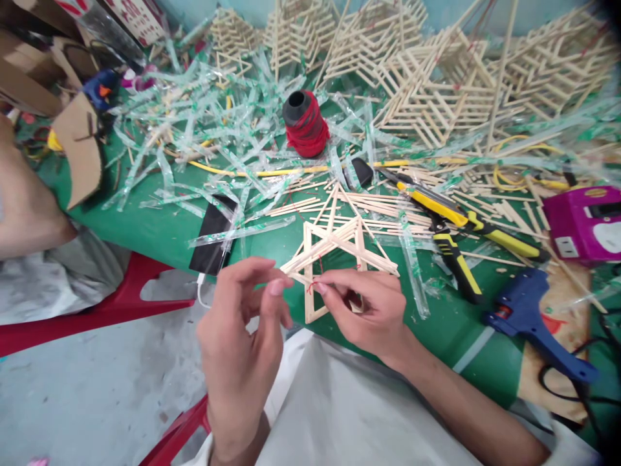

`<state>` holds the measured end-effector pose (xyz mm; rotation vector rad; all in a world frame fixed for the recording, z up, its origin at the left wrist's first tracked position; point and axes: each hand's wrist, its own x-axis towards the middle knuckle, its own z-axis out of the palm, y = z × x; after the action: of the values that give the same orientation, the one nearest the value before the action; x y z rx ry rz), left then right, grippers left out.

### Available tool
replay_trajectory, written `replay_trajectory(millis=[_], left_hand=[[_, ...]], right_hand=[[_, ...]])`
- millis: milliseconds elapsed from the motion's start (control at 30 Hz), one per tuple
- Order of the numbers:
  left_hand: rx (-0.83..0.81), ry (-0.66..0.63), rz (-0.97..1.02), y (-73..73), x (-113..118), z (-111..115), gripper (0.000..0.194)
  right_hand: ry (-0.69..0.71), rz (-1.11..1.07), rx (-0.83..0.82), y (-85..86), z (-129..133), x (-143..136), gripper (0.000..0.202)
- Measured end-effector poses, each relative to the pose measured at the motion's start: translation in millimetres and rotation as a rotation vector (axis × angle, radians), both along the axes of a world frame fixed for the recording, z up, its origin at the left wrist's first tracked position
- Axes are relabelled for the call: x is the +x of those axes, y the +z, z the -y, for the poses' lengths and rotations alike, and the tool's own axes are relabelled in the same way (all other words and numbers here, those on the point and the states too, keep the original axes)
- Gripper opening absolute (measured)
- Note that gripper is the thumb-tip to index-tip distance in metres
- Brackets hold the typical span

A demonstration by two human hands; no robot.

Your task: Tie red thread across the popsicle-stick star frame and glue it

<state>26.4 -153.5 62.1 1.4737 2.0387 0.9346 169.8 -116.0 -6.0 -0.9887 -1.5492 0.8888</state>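
Note:
A star-shaped frame of thin wooden sticks [334, 238] rests near the table's front edge, between my hands. My right hand [371, 303] lies over its right lower part, thumb and index finger pinched on a red thread [313, 283] at the frame's left side. My left hand [245, 327] is raised just left of the frame, fingers bent and apart, with nothing visible in it. Behind the frame stands a spool of red thread [306, 129] with a dark core.
Stacked star frames [441, 84] line the back. Plastic strips [194, 123] and loose sticks litter the green table [150, 226]. A black phone [211, 236], yellow-handled pliers [456, 259], a box cutter [431, 202] and a blue glue gun [533, 323] surround the work. Another person's arm [29, 194] is at left.

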Motion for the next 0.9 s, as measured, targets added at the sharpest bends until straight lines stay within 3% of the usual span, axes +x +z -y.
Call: replay_trajectory(millis=[33, 133, 233, 500, 900], left_hand=[[-0.036, -0.035, -0.012, -0.3, 0.4, -1.0, 0.005], [-0.173, -0.224, -0.052, -5.2, 3.9, -7.1, 0.026], [-0.188, -0.315, -0.135, -13.1, 8.8, -12.9, 0.037], [-0.011, -0.337, -0.373, -13.8, 12.8, -8.2, 0.035], [0.024, -0.354, -0.365, -2.6, 12.8, -9.2, 0.022]], right_hand=[[0.001, 0.001, 0.007, -0.4, -0.2, 0.0, 0.011], [0.011, 0.009, 0.033, -2.2, -0.5, 0.2, 0.01], [0.018, 0.015, 0.06, -4.0, -0.3, 1.0, 0.011], [0.015, 0.026, 0.079, -3.1, -0.4, -0.3, 0.012], [0.038, 0.026, -0.052, -7.0, 2.6, 0.6, 0.013]])
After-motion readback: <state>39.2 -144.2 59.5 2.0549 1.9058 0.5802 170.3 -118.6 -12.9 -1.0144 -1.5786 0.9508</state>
